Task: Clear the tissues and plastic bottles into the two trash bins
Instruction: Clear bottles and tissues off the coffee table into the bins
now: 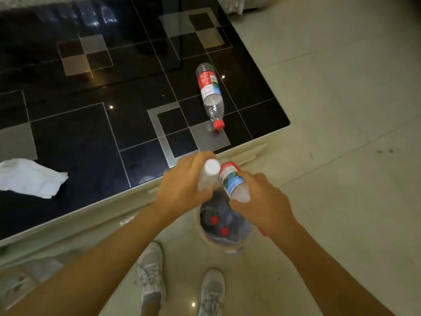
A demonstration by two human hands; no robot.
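Black tiled counter [75, 137] carries a tissue [32, 176] and one bottle [210, 94]; over the bin [205, 238], a white-capped bottle [209, 173] is grasped by the left hand [184, 185], a red-labelled bottle [232, 181] by the right hand [262, 201].

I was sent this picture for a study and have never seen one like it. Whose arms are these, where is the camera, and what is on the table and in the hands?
There is no machine here: the arms belong to a person doing a tidy-up with bare hands. The single picture comes from a wide-angle camera worn on the head, looking forward and down, so you also see the person's shoes on the pale floor.

The left hand holds a clear bottle with a white cap. The right hand holds a bottle with a red label. Both are above a small trash bin on the floor, which already holds bottles with red caps.

On the glossy black table another plastic bottle with a red cap lies on its side, and a crumpled white tissue lies near the left edge. Only one bin is in view.
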